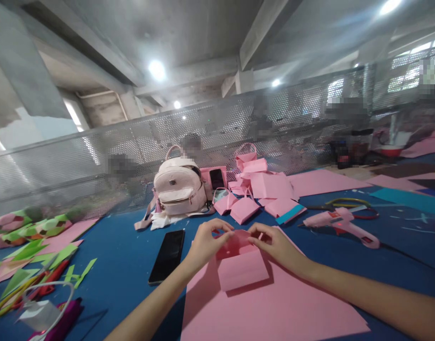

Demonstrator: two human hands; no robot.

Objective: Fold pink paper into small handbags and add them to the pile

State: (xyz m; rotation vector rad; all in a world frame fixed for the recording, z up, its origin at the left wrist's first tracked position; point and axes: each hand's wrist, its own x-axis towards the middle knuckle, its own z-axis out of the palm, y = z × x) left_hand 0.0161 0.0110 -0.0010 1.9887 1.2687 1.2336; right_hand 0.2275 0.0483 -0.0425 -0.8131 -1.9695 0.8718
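Observation:
A small pink paper bag [243,272] lies tilted on a large pink sheet [274,308], its opening facing away from me. My left hand [212,239] pinches the far left rim of the bag between thumb and fingers. At the far right rim, my right hand [269,239] grips the paper the same way. Between the two hands the pink inside of the bag shows. To the right of my right hand rests a pink glue gun [340,222] with a dark cord.
A black phone [167,255] lies left of the sheet. Behind stand a pale backpack [180,184] and several finished-looking pink bags [244,208]. Scissors [50,279], green paper scraps [80,272] and a white charger [40,315] occupy the left. A perforated metal screen [142,137] runs along the back.

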